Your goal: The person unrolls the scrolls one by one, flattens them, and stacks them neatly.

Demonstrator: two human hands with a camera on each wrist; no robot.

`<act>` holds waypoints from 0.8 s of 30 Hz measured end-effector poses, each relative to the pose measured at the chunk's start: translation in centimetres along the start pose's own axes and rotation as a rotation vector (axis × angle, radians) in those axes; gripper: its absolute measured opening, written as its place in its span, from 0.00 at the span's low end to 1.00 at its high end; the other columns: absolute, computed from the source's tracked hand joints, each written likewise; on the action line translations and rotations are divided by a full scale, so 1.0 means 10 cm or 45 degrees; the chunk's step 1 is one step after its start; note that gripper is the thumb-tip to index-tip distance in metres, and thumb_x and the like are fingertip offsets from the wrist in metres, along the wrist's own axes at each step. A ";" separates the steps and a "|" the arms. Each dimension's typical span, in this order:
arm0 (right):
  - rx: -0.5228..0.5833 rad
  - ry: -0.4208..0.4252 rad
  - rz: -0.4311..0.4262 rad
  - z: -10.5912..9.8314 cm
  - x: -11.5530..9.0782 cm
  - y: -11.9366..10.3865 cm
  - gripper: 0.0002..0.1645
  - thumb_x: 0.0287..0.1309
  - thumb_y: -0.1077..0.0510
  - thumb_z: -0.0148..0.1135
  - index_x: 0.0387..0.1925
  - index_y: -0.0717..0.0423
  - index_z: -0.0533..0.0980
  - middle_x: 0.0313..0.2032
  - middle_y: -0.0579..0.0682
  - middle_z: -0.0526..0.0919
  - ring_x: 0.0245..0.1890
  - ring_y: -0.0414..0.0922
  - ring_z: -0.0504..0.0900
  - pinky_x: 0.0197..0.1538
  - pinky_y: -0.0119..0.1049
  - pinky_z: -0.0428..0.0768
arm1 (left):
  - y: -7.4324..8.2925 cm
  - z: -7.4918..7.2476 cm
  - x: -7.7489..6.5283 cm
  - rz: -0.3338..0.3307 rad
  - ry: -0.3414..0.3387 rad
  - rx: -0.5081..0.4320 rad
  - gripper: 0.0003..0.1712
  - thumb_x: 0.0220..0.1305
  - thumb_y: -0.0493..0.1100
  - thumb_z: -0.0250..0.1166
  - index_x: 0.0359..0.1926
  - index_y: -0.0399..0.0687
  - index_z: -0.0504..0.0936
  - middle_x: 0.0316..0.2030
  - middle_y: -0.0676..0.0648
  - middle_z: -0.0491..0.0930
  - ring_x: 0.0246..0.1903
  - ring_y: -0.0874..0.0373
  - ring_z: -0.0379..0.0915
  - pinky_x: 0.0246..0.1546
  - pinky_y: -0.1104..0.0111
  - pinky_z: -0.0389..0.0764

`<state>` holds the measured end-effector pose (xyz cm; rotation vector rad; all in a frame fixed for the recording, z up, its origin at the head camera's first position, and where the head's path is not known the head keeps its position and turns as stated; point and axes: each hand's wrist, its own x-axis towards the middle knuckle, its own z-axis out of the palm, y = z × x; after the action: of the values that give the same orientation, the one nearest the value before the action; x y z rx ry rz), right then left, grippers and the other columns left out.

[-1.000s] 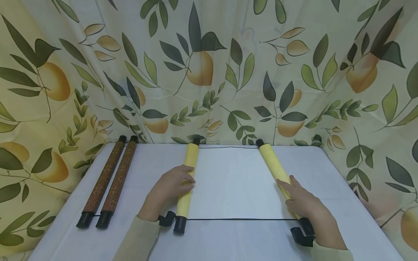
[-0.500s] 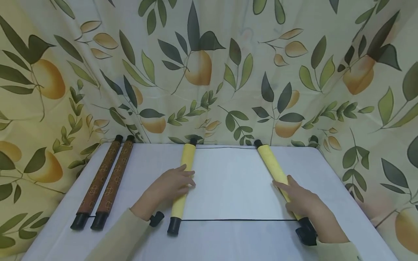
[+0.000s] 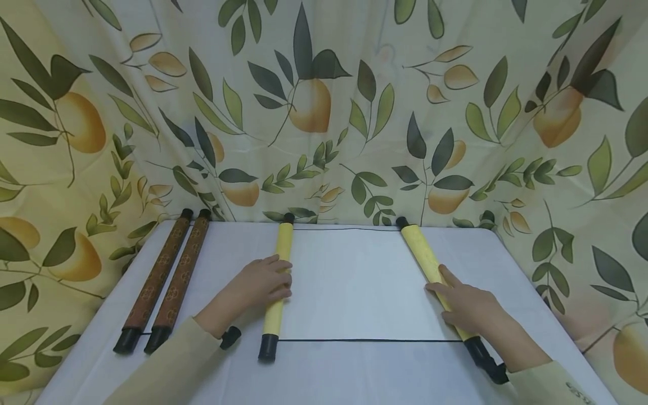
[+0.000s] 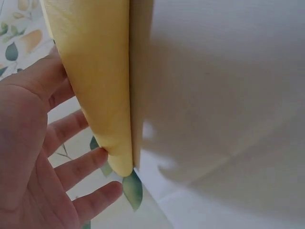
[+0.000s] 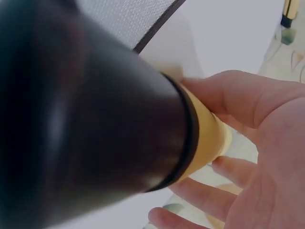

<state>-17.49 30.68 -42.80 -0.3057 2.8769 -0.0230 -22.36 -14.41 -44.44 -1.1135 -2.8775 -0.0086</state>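
Observation:
A scroll lies on the table, its white sheet (image 3: pixel 354 287) stretched between two yellow rolls with black end caps. My left hand (image 3: pixel 257 286) holds the left yellow roll (image 3: pixel 286 239) near its middle, with the fingertips over its right side. In the left wrist view, its spread fingers (image 4: pixel 78 167) reach along and behind that roll. On the right, my hand (image 3: pixel 471 306) grips the slanted right roll (image 3: pixel 420 250) toward its near end. The right wrist view has this roll's black cap (image 5: pixel 114 124) large in front, with thumb and fingers on opposite sides of the yellow part.
Two brown patterned rolls (image 3: pixel 161 281) with black ends lie side by side at the left of the white-covered table (image 3: pixel 354 377). A curtain (image 3: pixel 324 112) printed with fruit and leaves hangs behind the far edge. Small black devices (image 3: pixel 230 337) sit at both wrists.
The left roll has moved left under my left hand, and more white sheet shows. My left fingers, flatter half a second ago, now bend over the roll. The right roll stays nearly in place.

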 end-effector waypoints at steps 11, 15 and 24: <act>0.030 -0.029 0.045 0.03 0.02 0.07 0.40 0.46 0.58 0.59 0.65 0.45 0.62 0.67 0.69 0.45 0.30 0.49 0.74 0.17 0.37 0.65 | -0.07 0.01 -0.08 -0.013 0.037 -0.071 0.13 0.63 0.57 0.55 0.39 0.59 0.82 0.57 0.48 0.71 0.58 0.49 0.64 0.52 0.52 0.69; 0.035 -0.034 0.044 0.02 0.00 0.10 0.38 0.49 0.57 0.57 0.66 0.45 0.61 0.66 0.71 0.45 0.30 0.51 0.74 0.17 0.37 0.65 | -0.11 0.02 -0.11 0.013 0.083 -0.058 0.10 0.62 0.51 0.56 0.36 0.61 0.84 0.56 0.46 0.72 0.56 0.50 0.66 0.50 0.54 0.71; 0.011 -0.027 0.060 0.03 0.02 0.20 0.34 0.53 0.55 0.56 0.64 0.48 0.63 0.65 0.72 0.47 0.31 0.51 0.74 0.18 0.38 0.64 | -0.17 0.05 -0.16 -0.014 0.028 -0.055 0.15 0.62 0.61 0.54 0.37 0.62 0.81 0.61 0.48 0.68 0.61 0.49 0.61 0.53 0.55 0.69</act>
<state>-18.06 32.58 -43.21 -0.2346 2.8616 -0.0232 -22.36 -16.71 -45.00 -1.0980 -2.8773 -0.0831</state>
